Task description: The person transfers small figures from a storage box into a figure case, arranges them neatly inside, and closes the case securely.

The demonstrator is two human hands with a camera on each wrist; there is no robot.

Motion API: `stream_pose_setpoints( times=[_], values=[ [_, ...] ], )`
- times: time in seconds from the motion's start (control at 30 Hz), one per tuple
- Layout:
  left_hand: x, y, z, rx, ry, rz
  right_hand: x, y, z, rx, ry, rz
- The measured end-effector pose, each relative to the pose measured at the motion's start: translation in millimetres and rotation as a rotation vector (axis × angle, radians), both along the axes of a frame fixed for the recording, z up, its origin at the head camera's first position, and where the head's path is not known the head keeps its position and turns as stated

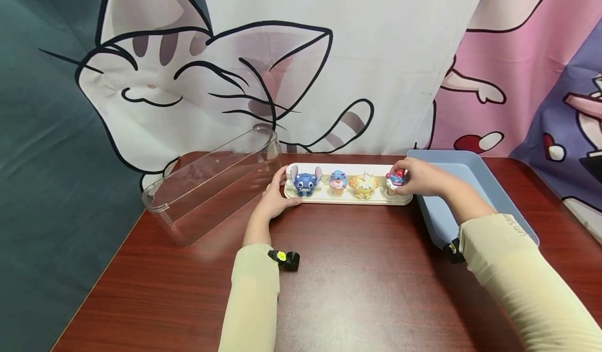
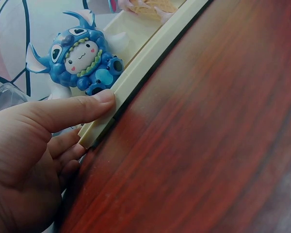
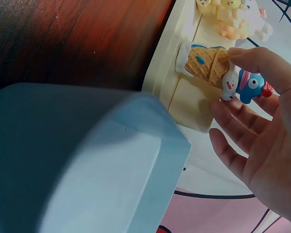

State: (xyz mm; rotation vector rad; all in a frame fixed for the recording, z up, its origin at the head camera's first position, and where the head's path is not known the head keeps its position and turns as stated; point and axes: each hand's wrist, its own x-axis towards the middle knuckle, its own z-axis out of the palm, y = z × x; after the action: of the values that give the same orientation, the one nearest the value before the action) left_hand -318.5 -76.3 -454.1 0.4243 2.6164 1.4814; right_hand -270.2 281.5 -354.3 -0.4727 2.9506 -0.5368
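Observation:
A long cream display base (image 1: 348,200) carries a row of several small figurines. My left hand (image 1: 274,201) grips its left end, the thumb on the front rim and the other fingers curled at the end. Right by that thumb sits a blue big-eared figurine (image 2: 85,58). At the base's right end, my right hand (image 1: 425,178) pinches an ice-cream-cone figurine (image 3: 206,63) with a blue and red top. The cone's foot meets the base. Between these stand a blue and pink cone figurine (image 1: 337,182) and a yellow figurine (image 1: 364,185).
A clear plastic cover (image 1: 207,190) lies slanted on the dark red wooden table (image 1: 338,279), left of the base. Close to the base's right end stands a blue-grey tray (image 1: 510,213), under my right forearm. A cartoon-cat cloth (image 1: 390,44) hangs behind the table.

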Motion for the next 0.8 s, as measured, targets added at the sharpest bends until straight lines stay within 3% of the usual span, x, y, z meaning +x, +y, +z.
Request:
stream_pose_setpoints(
  times=[0.63, 0.8],
  values=[
    [-0.4, 0.3, -0.8, -0.006, -0.001, -0.001, 0.9, -1.9, 1.5, 0.005, -0.03, -0.023],
    [-0.9, -0.2, -0.7, -0.012, -0.005, -0.005, 10.7, 5.8, 10.1, -0.158, -0.058, -0.068]
  ],
)
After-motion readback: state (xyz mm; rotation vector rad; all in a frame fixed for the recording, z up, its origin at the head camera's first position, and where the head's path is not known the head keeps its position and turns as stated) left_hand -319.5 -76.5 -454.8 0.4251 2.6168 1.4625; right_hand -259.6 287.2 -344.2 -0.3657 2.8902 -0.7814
